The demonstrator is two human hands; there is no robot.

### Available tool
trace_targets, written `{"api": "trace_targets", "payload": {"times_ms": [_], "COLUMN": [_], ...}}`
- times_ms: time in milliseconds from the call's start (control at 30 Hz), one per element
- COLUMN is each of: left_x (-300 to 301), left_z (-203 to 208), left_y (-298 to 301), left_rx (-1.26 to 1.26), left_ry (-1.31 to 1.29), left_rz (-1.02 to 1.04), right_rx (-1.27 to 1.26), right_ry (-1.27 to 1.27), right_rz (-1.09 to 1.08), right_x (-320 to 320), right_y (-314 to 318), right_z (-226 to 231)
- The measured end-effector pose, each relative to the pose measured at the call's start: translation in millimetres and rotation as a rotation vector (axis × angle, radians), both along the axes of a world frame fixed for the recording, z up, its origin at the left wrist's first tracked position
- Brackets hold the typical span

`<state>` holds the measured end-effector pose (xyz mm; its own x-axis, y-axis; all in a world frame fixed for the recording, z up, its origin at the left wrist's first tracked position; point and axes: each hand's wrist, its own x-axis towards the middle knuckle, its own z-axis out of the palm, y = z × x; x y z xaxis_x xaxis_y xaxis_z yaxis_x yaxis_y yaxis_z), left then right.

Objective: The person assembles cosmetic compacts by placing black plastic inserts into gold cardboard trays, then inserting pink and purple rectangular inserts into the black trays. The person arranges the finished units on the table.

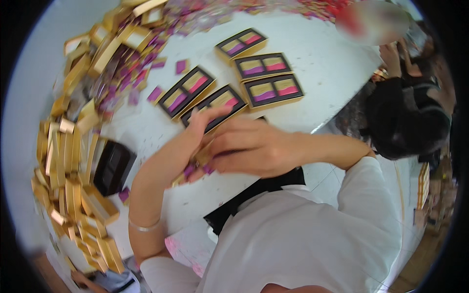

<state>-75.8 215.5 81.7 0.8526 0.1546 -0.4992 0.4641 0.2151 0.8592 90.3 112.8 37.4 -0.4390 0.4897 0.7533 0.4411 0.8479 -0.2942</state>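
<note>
My left hand [193, 129] and my right hand [254, 149] meet over the near part of the white table [332, 63]. Between them are small gold-and-purple packets [189, 170], partly covered by my fingers. My left thumb points up toward a gold box with a black insert [222, 100]. My right fingers are bent over the packets, their tips partly hidden. Beyond my hands lie more such boxes, among them a tilted box [188, 92] on the left and a box [273, 91] on the right. Each shows gold, purple and pink packets in two windows.
Many gold boxes [73, 146] are heaped along the left edge. A black insert tray [115, 168] leans beside them. Loose purple-and-gold packets [122, 83] spread across the far left, with red ones [317, 9] at the back. Another person in black [408, 117] is at the right.
</note>
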Motion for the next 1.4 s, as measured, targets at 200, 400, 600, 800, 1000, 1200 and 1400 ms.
{"api": "trace_targets", "payload": {"times_ms": [200, 400, 600, 800, 1000, 1200, 1400], "left_x": [1.1, -12.7, -39.0, -28.7, -28.8, -26.0, -23.6], "left_z": [-8.4, 20.2, -2.7, -22.1, -31.2, -37.5, -48.2], "left_y": [-23.4, 0.5, 15.3, -2.1, -11.6, -11.8, -6.5], "left_rx": [0.295, 0.661, 0.893, 1.372, 1.298, 1.456, 1.283], "left_ry": [-0.057, -0.086, -0.006, -0.066, 0.179, 0.141, 0.275], "left_rz": [-0.055, 0.204, 0.238, 0.077, 0.098, 0.155, 0.171], "right_rx": [-0.072, -0.174, -0.244, -0.622, -0.578, -0.582, -0.159], "right_ry": [0.018, -0.048, -0.176, -0.028, -0.061, 0.119, -0.098], "right_rz": [0.007, -0.239, -0.246, -0.233, -0.335, -0.214, -0.600], "right_x": [5.1, 1.6, 4.5, 14.7, -3.8, 8.8, 39.4], "right_y": [-21.4, -35.5, -17.0, -7.7, -13.6, -13.3, -12.4], "right_z": [-0.4, -37.4, -27.8, -13.3, -22.4, -26.5, -13.1]}}
